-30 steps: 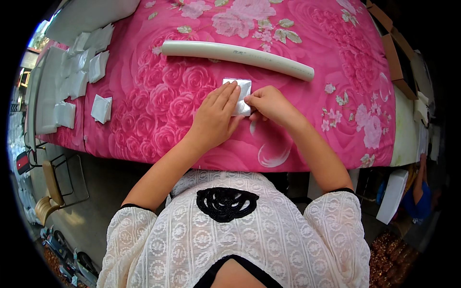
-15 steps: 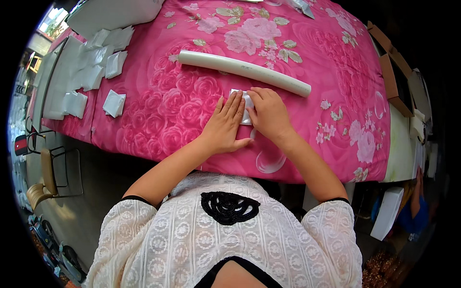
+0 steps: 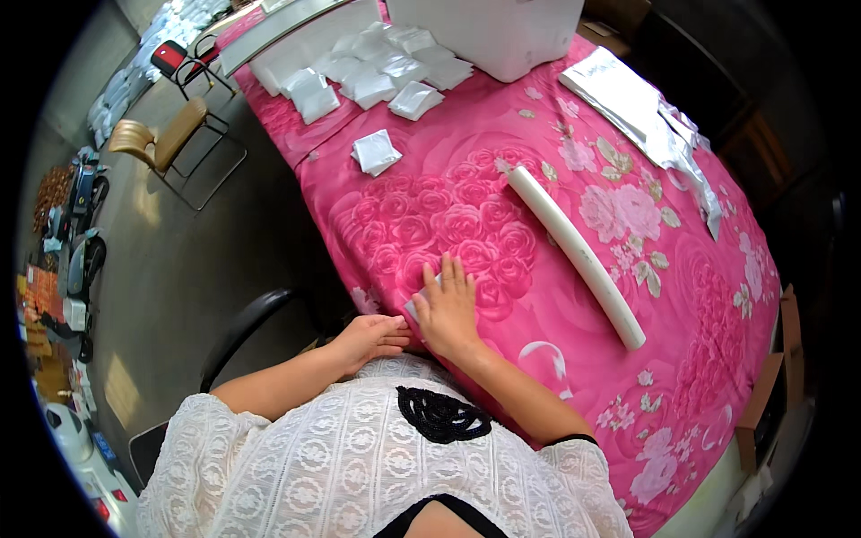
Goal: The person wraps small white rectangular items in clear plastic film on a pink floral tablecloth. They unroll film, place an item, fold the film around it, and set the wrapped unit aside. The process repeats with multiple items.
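My right hand [image 3: 448, 309] lies on the pink flowered cloth near the table's front edge, its fingers stretched out flat. Beneath its palm and thumb is a small silvery-white packet [image 3: 414, 305], mostly covered by the hand. My left hand [image 3: 369, 341] is just off the table edge beside the packet. Its fingers are extended and close together, the tips near the packet's lower edge; nothing shows in them. Farther right rests a long white tube [image 3: 578, 255], and neither hand touches it.
Several stacks of silvery packets [image 3: 377, 72] lie at the far left, with one separate stack [image 3: 376, 152] nearer. Behind them stands a white bin [image 3: 489, 36]. Silver sheeting [image 3: 623, 103] lies at the far right. A black chair arm [image 3: 242, 332] and a tan chair [image 3: 166, 134] stand left of the table.
My view has turned left. Both hands have moved left across the cloth to the front edge; the left hand has come off the packet, while the right lies flat on it.
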Available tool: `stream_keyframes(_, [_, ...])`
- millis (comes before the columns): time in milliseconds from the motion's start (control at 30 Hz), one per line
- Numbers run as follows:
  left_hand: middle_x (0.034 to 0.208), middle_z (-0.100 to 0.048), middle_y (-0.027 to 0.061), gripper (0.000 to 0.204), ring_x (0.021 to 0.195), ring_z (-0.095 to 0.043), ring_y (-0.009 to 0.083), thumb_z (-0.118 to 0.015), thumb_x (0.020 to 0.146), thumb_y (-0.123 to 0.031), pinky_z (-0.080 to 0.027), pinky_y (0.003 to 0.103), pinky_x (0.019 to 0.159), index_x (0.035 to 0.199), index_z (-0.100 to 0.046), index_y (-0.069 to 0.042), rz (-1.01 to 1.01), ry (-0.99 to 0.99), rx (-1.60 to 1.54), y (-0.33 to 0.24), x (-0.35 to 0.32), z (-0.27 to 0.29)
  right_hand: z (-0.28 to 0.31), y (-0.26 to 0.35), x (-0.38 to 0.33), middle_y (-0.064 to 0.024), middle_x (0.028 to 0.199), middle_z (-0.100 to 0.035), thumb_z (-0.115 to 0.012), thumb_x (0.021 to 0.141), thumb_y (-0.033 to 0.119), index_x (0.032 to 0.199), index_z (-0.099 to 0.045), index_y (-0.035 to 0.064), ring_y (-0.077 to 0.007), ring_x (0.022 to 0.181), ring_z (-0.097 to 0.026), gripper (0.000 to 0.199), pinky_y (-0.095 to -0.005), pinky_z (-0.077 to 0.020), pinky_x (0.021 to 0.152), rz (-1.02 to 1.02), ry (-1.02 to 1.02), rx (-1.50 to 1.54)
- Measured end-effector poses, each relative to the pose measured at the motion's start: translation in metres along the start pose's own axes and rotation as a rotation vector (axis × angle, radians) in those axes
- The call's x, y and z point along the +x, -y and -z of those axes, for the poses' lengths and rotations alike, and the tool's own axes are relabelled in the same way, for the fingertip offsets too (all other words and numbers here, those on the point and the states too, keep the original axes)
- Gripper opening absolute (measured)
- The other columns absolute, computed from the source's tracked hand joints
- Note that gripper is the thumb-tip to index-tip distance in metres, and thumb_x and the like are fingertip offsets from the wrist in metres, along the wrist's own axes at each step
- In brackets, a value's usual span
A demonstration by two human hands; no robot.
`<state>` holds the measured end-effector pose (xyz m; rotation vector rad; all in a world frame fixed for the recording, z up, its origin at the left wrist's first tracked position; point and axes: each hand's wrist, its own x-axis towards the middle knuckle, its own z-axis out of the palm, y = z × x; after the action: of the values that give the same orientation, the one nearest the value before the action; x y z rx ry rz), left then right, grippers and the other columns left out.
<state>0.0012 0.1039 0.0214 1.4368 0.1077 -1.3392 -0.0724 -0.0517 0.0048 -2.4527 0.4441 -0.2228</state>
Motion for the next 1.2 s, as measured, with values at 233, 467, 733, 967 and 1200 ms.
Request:
stream_keyframes(233, [0.079, -0.065, 0.0063, 0.019, 0.072, -0.061, 0.0110, -0.061, 0.085, -0.017, -0.049, 0.027, 0.064, 0.094, -0.065, 0.000, -0.403, -0.282, 0.639, -0.001, -0.004, 0.019, -0.001, 0.025, 0.015, -0.0209, 0.135, -0.038, -0.058, 0.081, 0.022, 0.109, -0.058, 0.0057, -0.0415, 0.131, -0.024, 0.032, -0.0517, -0.0161, 0.107, 0.385, 0.101, 0.048])
stream_keyframes(467, [0.103, -0.060, 0.0061, 0.027, 0.096, -0.056, 0.0106, -0.060, 0.087, -0.010, -0.045, 0.024, 0.085, 0.110, -0.054, 0.002, -0.794, -0.381, 0.407, -0.102, 0.031, 0.056, 0.038, 0.010, 0.152, -0.0116, 0.078, -0.063, -0.065, 0.075, 0.011, 0.082, -0.064, 0.0014, -0.0295, 0.073, -0.058, 0.012, -0.0397, -0.0464, 0.070, 0.215, 0.102, 0.432])
stream_keyframes(733, [0.119, -0.054, 0.0111, 0.039, 0.112, -0.049, 0.0186, -0.056, 0.089, -0.023, -0.039, 0.036, 0.093, 0.117, -0.050, 0.004, -0.384, -0.337, -0.095, -0.193, 0.138, 0.091, 0.002, -0.001, 0.281, -0.0140, 0.085, -0.066, -0.074, 0.071, 0.026, 0.096, -0.063, -0.0016, -0.0231, 0.078, -0.065, 0.039, -0.0336, -0.0497, 0.071, -0.096, 0.020, 0.085])
stream_keyframes(967, [0.106, -0.060, 0.0138, 0.032, 0.094, -0.059, 0.0226, -0.052, 0.091, -0.018, -0.047, 0.033, 0.082, 0.115, -0.051, 0.003, -0.504, -0.372, 0.073, -0.215, 0.176, 0.085, -0.016, 0.007, 0.284, -0.0181, 0.090, -0.062, -0.069, 0.072, 0.023, 0.094, -0.058, -0.0025, -0.0277, 0.084, -0.061, 0.035, -0.0354, -0.0468, 0.072, -0.012, 0.110, 0.311])
stream_keyframes(1200, [0.103, -0.056, 0.0285, 0.038, 0.096, -0.056, 0.0399, -0.055, 0.087, -0.019, -0.044, 0.043, 0.083, 0.112, -0.041, 0.005, -1.050, -0.532, 0.524, -0.229, 0.172, 0.109, -0.055, 0.026, 0.300, -0.0166, 0.098, -0.060, -0.062, 0.081, 0.012, 0.114, -0.043, -0.0029, -0.0238, 0.093, -0.059, 0.040, -0.0332, -0.0469, 0.078, 0.057, 0.017, 0.853])
